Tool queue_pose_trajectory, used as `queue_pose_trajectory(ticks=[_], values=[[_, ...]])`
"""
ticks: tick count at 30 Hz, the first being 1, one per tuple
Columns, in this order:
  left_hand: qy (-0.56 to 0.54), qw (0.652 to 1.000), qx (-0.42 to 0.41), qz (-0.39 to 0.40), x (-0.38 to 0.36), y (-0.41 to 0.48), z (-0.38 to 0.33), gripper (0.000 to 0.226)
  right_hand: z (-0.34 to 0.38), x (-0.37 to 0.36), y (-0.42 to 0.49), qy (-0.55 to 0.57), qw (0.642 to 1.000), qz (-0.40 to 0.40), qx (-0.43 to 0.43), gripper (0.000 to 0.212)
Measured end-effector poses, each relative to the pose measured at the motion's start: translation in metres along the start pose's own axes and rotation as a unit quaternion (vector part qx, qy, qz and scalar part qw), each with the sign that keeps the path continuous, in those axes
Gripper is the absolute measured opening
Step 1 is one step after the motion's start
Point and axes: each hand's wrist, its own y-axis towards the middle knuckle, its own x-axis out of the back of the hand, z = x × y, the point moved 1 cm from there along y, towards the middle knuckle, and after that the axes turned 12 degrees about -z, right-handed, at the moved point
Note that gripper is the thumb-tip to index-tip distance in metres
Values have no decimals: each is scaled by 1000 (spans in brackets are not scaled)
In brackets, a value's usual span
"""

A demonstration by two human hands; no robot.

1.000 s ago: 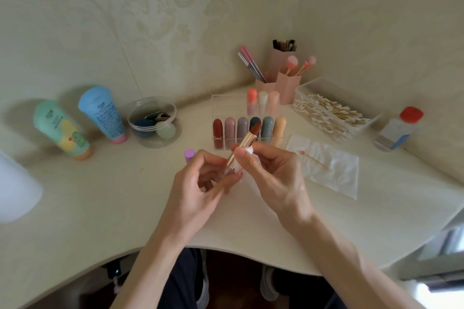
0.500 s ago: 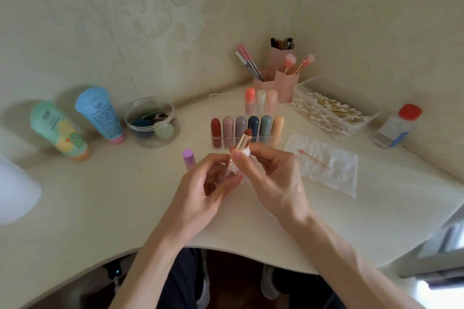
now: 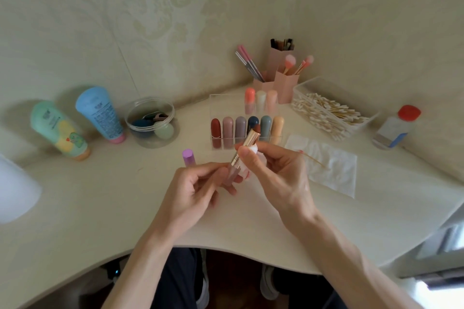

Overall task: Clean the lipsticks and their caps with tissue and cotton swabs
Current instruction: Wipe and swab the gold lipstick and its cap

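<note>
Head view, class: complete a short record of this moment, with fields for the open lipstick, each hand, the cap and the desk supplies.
Lipstick: uncapped, tilted, brownish bullet exposed
Left hand: grips its base
Right hand: pinches white wad against its tube
Purple cap: upright on desk, left of hands
Supplies: swab box, tissue sheet bearing a used swab

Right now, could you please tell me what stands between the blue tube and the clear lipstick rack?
The head view shows a round clear jar of makeup sponges there.
</note>
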Motion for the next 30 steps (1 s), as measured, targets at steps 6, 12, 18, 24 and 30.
queue_pose_trajectory(ticks=[6,12,18,24,30], values=[[-21,997,34,-70,0,0,0,19,-5,-4,-1,-7,1000,-2,-12,20],[15,999,3,31,0,-1,-5,20,-3,-4,-1,15,1000,18,-11,25],[-10,998,17,-56,0,-1,-3,18,-10,-6,-3,-17,999,16,-29,18],[-15,999,23,-24,0,1,-3,16,-7,-6,-1,-9,1000,19,-18,24],[-41,998,45,-15,0,1,-3,17,-10,-5,-2,-20,999,16,-24,17]])
